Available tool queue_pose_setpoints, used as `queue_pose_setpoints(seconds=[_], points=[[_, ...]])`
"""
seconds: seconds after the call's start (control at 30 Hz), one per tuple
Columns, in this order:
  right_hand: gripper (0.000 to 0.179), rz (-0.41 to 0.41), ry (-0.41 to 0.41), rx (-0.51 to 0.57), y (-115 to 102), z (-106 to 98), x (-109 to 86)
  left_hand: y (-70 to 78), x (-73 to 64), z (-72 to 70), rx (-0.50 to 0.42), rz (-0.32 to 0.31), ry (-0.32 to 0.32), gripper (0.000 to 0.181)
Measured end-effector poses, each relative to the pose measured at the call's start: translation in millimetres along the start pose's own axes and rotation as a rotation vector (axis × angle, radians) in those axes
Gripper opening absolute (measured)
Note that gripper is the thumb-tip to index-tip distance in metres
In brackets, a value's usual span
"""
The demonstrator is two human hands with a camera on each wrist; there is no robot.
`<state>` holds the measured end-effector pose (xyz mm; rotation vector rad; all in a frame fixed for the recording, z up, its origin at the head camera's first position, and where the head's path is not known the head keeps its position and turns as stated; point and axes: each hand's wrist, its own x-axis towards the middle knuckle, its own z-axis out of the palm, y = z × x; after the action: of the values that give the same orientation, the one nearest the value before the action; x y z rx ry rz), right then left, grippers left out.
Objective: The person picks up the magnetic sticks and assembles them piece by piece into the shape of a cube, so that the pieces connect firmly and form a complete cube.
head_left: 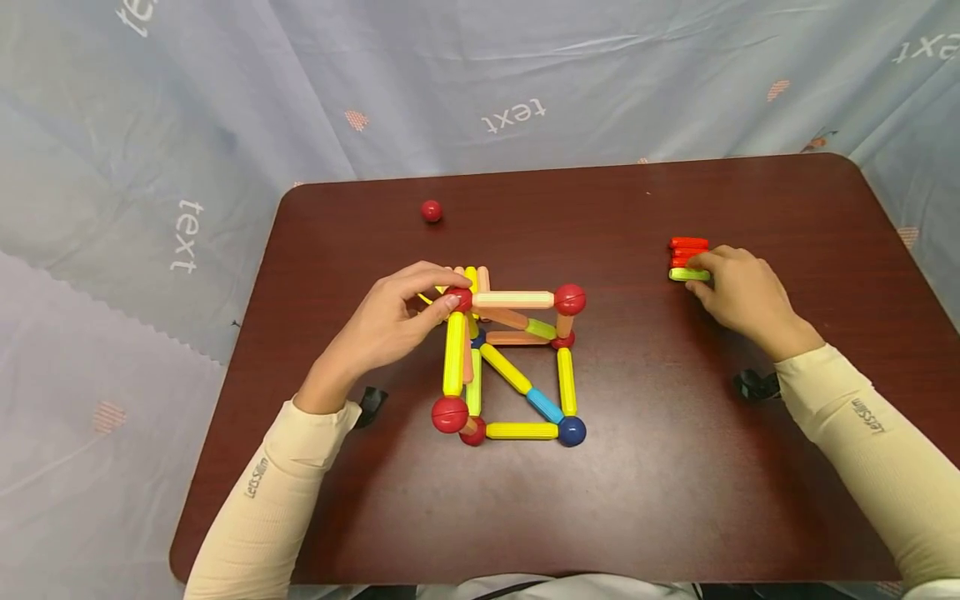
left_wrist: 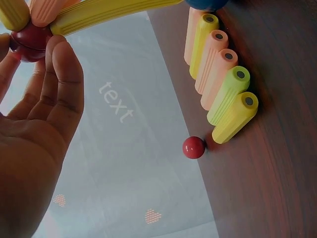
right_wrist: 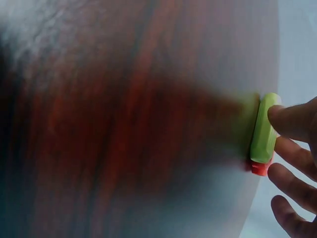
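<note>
My left hand (head_left: pixel 386 323) pinches a red ball (left_wrist: pixel 30 45) at an upper corner of a box-shaped frame of magnetic sticks and balls. A cream stick (head_left: pixel 513 299) and a yellow stick (head_left: pixel 453 357) run from that ball to other red balls. Lower down, a yellow stick and a blue stick (head_left: pixel 545 406) form a diagonal ending at a dark blue ball (head_left: pixel 572 431). Over on the right, my right hand (head_left: pixel 742 293) pinches a light green stick (right_wrist: pixel 264 130) between thumb and finger. Red sticks (head_left: pixel 688 244) lie right beside it, partly covered by the fingers.
A loose red ball (head_left: pixel 431 211) lies toward the back of the brown table (head_left: pixel 637 508). Behind the frame, several pink, yellow and green sticks (left_wrist: pixel 230 94) lie in a row. Patterned cloth (head_left: pixel 450 75) hangs past the table's far edge.
</note>
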<state>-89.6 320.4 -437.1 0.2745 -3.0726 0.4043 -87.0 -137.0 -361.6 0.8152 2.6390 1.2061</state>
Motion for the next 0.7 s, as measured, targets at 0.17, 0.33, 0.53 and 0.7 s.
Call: queue_pose_setpoints(seconds=[0.17,0.33,0.53,0.7], points=[[0.029,-0.039,0.039,-0.045,-0.9,4.9,0.3,0.5,-0.2,-0.3,0.008,-0.005,-0.006,0.031],[0.026,-0.057,0.04,-0.06,-4.2,7.5,-0.8,0.9,0.4,-0.6,0.004,0.006,-0.003,0.031],[0.023,-0.023,-0.028,0.01,-16.8,-0.7,-4.6,0.2,0.3,-0.9,0.01,0.0,-0.006,0.031],[0.026,0.0,-0.119,0.157,-51.0,-21.0,-16.0,-0.1,-0.1,-0.5,0.007,-0.003,-0.006,0.031]])
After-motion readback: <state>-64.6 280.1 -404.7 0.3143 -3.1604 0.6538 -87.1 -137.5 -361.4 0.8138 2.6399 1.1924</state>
